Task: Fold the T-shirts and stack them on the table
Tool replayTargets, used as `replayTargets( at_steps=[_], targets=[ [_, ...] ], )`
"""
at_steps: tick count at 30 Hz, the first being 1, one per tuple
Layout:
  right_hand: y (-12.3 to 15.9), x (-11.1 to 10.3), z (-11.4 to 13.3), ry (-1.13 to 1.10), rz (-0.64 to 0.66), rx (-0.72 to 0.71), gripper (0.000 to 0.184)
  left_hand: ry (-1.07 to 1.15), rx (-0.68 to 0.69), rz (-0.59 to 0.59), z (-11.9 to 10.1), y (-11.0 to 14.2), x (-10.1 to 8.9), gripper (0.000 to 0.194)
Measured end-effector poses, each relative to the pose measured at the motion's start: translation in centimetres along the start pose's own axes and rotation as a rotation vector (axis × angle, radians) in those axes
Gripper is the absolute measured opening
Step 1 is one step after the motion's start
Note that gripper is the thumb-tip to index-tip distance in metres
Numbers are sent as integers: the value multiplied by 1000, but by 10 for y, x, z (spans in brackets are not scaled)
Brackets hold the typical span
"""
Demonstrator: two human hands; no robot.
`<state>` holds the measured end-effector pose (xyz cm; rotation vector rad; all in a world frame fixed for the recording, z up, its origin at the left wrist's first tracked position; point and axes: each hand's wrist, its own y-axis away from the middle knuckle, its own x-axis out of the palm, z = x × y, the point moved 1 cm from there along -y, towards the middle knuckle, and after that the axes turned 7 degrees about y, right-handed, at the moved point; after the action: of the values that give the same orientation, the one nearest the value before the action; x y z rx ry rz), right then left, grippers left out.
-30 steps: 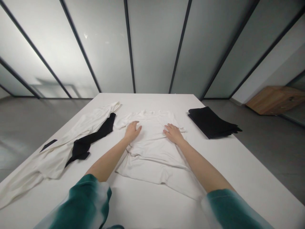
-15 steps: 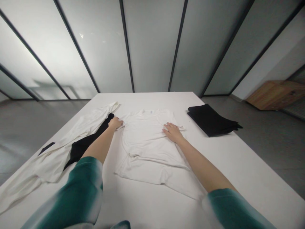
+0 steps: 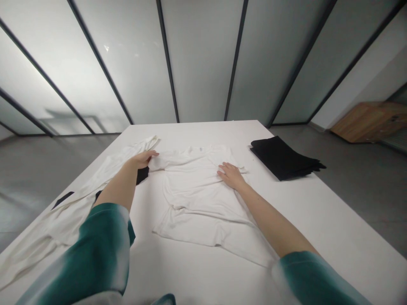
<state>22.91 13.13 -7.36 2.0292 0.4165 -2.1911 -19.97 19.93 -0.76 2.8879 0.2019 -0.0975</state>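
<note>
A wrinkled white T-shirt (image 3: 197,186) lies spread on the white table (image 3: 203,279), its collar toward the far edge and its lower part creased into folds. My left hand (image 3: 145,159) pinches the end of its left sleeve, which is drawn out sideways; the fingertips are partly hidden. Flat on the shirt's right side rests my right hand (image 3: 231,175), fingers spread, near the right sleeve.
Along the table's left side lie a long white garment (image 3: 68,222) and a black cloth (image 3: 142,174), partly behind my left arm. A stack of folded black fabric (image 3: 282,159) sits at the right edge. Frosted panels stand behind; a wooden cabinet (image 3: 365,120) is at right.
My left hand has moved outward to the left and slightly away from me, and the left sleeve is now stretched out. The right hand stays in place on the shirt.
</note>
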Motion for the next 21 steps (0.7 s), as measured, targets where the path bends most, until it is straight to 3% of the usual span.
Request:
replayTargets(
  at_steps=[3, 7, 12, 16, 21],
  targets=[
    [0, 0, 0, -7, 0, -2, 48, 15, -50, 17, -4, -2, -7, 24],
    [0, 0, 0, -11, 5, 4, 48, -7, 28, -136, -7, -8, -14, 22],
    [0, 1, 0, -13, 8, 2, 49, -169, 105, -227, -8, -13, -14, 20],
    [0, 2, -1, -13, 11, 6, 49, -408, 234, -309, -21, -15, -9, 29],
    [0, 2, -2, -16, 18, 0, 49, -380, 384, -335, -49, -22, 1, 53]
  ],
)
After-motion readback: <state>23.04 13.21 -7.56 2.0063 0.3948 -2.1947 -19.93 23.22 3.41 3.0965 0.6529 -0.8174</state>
